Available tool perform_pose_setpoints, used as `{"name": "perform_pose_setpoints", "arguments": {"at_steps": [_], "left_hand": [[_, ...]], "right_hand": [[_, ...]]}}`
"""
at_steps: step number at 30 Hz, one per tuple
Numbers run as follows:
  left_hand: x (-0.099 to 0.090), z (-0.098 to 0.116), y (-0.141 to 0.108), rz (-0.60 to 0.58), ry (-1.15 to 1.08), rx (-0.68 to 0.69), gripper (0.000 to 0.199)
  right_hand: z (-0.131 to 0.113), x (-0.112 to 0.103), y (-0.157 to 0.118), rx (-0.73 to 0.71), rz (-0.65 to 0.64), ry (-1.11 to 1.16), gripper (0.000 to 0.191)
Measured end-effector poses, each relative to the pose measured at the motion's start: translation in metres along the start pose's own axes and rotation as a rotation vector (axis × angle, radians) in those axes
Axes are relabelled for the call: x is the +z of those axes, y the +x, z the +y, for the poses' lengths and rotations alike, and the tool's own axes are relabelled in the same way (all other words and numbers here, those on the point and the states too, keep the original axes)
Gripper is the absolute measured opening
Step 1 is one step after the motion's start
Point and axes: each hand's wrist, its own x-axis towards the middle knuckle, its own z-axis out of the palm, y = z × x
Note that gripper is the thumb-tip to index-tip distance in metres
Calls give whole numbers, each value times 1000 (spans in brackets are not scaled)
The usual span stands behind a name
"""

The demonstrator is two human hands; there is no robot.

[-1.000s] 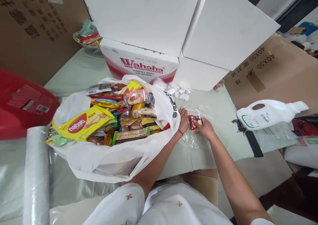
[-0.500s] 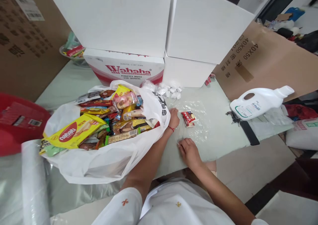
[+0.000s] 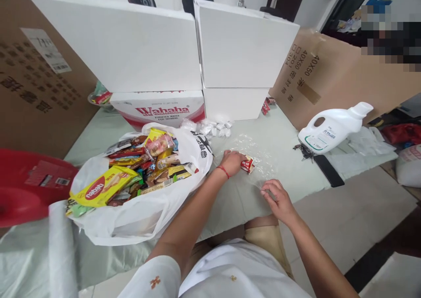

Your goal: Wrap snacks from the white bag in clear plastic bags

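Note:
On the table a sheet of clear plastic film [image 3: 263, 160] lies spread out, with a small red and cream snack packet [image 3: 247, 165] on it. My left hand [image 3: 231, 163], a red string at its wrist, has its fingers closed over the packet's left end; the fingertips are partly hidden. Thumb and fingers of my right hand [image 3: 279, 198] pinch the film's near right edge. Left of my left arm, a white plastic bag [image 3: 141, 228] gapes wide, heaped with wrapped snacks, among them a yellow nabati wafer pack [image 3: 103, 186].
Small white wrapped pieces [image 3: 220, 128] lie before a Wahaha carton [image 3: 161, 109] with raised flaps. To the right are a white detergent bottle [image 3: 332, 127], keys [image 3: 304, 151] and a black phone [image 3: 329, 171]. A red container [image 3: 33, 188] and a plastic roll [image 3: 62, 250] stand left.
My left hand has moved from beside the film onto the red packet. My right hand has shifted right along the film's near edge. The camera view has tilted up, showing more behind the carton.

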Motion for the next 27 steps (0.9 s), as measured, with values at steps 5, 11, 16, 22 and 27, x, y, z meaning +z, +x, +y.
{"name": "perform_pose_setpoints", "arguments": {"at_steps": [5, 11, 16, 22, 27], "left_hand": [[0, 9, -7, -94, -41, 89, 40], [-6, 19, -19, -170, -36, 207, 63], [1, 11, -10, -195, -44, 227, 43], [15, -9, 12, -139, -493, 8, 31], [41, -20, 27, 50, -739, -188, 28]], "right_hand": [[26, -15, 25, 159, 54, 170, 19], [69, -20, 68, 480, 140, 375, 26], [88, -24, 83, 595, 188, 529, 28], [117, -25, 86, 670, 168, 547, 31], [136, -30, 91, 671, 47, 122, 19]]}}
